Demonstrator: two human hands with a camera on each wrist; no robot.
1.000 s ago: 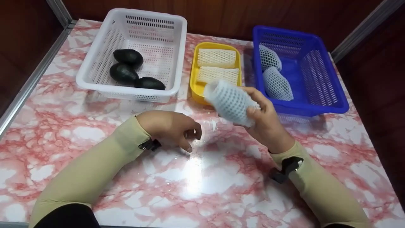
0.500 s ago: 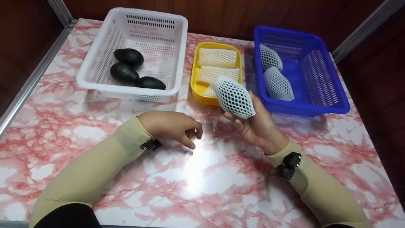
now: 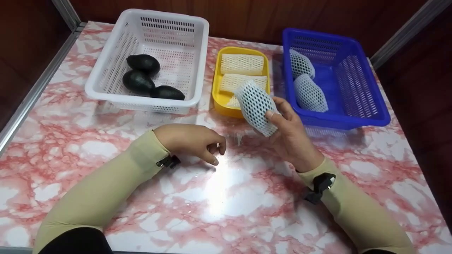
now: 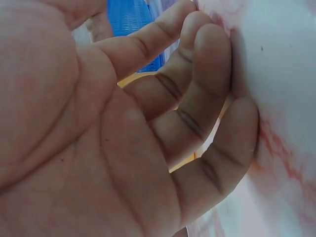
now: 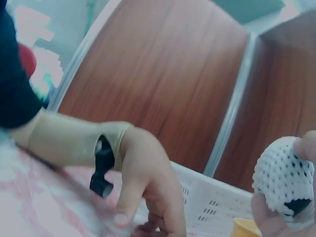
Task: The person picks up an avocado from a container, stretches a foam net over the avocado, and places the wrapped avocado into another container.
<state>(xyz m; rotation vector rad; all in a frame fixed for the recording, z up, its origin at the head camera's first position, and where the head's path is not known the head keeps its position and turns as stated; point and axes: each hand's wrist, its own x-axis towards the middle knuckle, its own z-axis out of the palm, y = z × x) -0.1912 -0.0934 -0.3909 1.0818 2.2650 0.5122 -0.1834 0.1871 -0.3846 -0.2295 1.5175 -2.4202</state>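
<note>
The right hand (image 3: 295, 139) grips a dark oval fruit in a white foam-mesh sleeve (image 3: 256, 107) by the near edge of a yellow plastic tray (image 3: 226, 112); the left hand (image 3: 190, 141), loosely curved, is at the red-and-white marbled table (image 3: 169, 218).

The held foam net (image 3: 255, 106) was white, its diamond mesh showing dark through the holes. Bare fruits (image 3: 138, 82) were greenish black, the slotted basket (image 3: 203, 53) white. The tray (image 3: 226, 110) was yellow, its mesh sleeves (image 3: 242, 64) cream; the perforated crate (image 3: 328, 91) was solid blue. Red-and-white marbling covered the surface (image 3: 169, 211); reddish-brown wood grain, the panels (image 3: 247, 17); plain khaki, the arm covers (image 3: 91, 190).
</note>
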